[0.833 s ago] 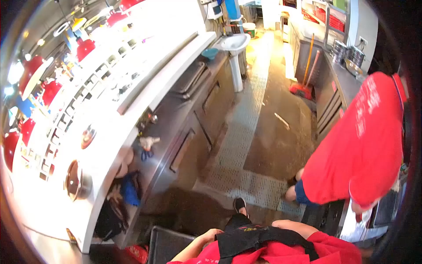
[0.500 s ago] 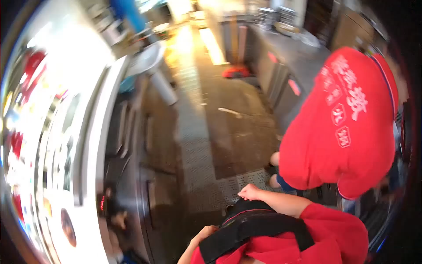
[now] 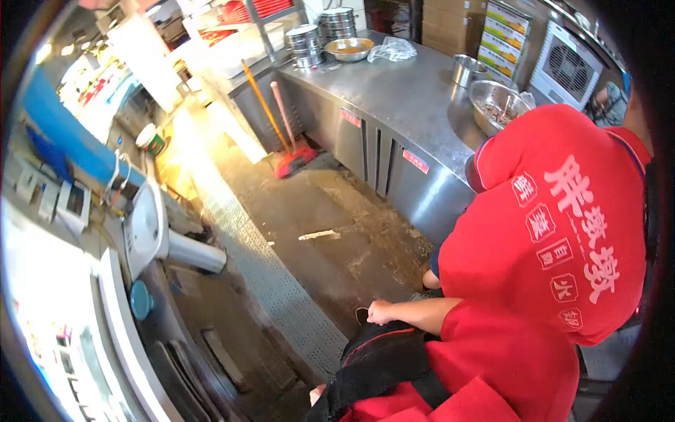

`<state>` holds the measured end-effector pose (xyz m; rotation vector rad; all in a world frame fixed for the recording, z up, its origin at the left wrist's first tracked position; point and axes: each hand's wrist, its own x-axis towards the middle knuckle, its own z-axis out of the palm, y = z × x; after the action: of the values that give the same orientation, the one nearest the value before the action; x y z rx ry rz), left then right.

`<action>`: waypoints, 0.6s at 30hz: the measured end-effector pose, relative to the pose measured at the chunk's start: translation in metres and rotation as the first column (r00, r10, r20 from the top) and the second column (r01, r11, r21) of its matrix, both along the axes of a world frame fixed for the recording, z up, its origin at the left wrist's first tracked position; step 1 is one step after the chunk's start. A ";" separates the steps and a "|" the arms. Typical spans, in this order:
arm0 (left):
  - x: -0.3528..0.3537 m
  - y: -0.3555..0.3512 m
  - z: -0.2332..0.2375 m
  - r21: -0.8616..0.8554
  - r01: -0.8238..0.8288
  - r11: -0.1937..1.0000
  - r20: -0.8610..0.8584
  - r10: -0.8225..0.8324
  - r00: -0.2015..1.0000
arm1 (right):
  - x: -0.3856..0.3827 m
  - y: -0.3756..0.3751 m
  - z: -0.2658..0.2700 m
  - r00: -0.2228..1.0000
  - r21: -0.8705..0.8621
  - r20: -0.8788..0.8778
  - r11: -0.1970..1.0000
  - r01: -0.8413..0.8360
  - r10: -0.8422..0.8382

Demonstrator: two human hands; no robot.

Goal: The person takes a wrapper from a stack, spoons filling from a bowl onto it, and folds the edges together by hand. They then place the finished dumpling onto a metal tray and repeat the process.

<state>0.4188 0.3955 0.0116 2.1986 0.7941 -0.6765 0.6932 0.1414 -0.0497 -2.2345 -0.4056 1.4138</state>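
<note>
My right hand (image 3: pixel 380 312) is held in front of my waist with the fingers curled into a loose fist; nothing shows in it. It is just above the black apron (image 3: pixel 383 362) that I wear over a red shirt. Only a small part of my left hand (image 3: pixel 318 394) shows at the apron's left edge, and its fingers are hidden. Close on my right, a co-worker in a red shirt (image 3: pixel 548 225) with white lettering bends toward the steel counter, the person's hands out of sight.
The steel counter (image 3: pixel 394 84) bears a metal bowl (image 3: pixel 496 102), a steel pot (image 3: pixel 467 69) and stacked steel tins (image 3: pixel 304 46). A red broom (image 3: pixel 295 162) leans by the cabinets. On the left stand a white sink (image 3: pixel 145 228) and a glass-fronted unit; a perforated strip (image 3: pixel 281 292) crosses the wet floor.
My view has turned to the right, bringing more of the counter and its bowls into sight. My left hand is now less visible; my right hand stays closed before my waist.
</note>
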 end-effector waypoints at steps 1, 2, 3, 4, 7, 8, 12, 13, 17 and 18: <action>0.015 0.011 -0.001 0.034 -0.002 0.999 -0.003 0.002 1.000 | 0.015 0.000 0.015 0.998 -0.105 0.006 0.992 0.070 -0.070; 0.029 0.022 0.000 0.031 0.022 0.999 -0.003 -0.022 1.000 | 0.030 -0.002 0.013 0.998 -0.133 0.047 0.990 0.047 -0.041; 0.050 0.033 0.001 -0.035 -0.034 0.999 0.088 0.037 0.995 | 0.037 -0.015 -0.011 0.955 -0.021 0.297 1.000 -0.003 0.009; 0.070 0.046 -0.001 -0.105 -0.079 0.991 0.171 0.096 0.981 | 0.041 -0.027 -0.038 0.846 0.070 0.532 0.995 -0.077 0.028; 0.149 0.107 -0.041 0.064 0.181 0.981 -0.031 -0.179 0.983 | 0.078 -0.039 0.015 0.966 -0.090 0.111 0.966 0.244 -0.234; 0.174 0.122 -0.053 0.094 0.254 0.963 -0.045 -0.250 0.967 | 0.088 -0.046 0.009 0.956 -0.098 0.107 0.954 0.285 -0.274; 0.257 0.197 -0.087 0.217 0.550 0.807 -0.143 -0.531 0.835 | 0.083 -0.055 -0.014 0.720 -0.223 0.052 0.695 0.684 -0.692; 0.279 0.218 -0.090 0.248 0.612 0.751 -0.171 -0.588 0.791 | 0.084 -0.056 -0.018 0.716 -0.287 0.040 0.678 0.677 -0.697; 0.379 0.290 -0.093 0.343 0.809 0.477 -0.284 -0.769 0.573 | 0.067 -0.040 -0.019 0.421 -0.348 0.032 0.385 0.855 -0.907; 0.406 0.300 -0.098 0.360 0.840 0.405 -0.302 -0.802 0.516 | 0.059 -0.038 -0.044 0.385 -0.357 0.032 0.349 0.867 -0.922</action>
<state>0.8246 0.6957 -0.0861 3.0294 -0.2701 -1.1363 0.7523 0.1033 -0.0936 -1.9039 1.1037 1.0036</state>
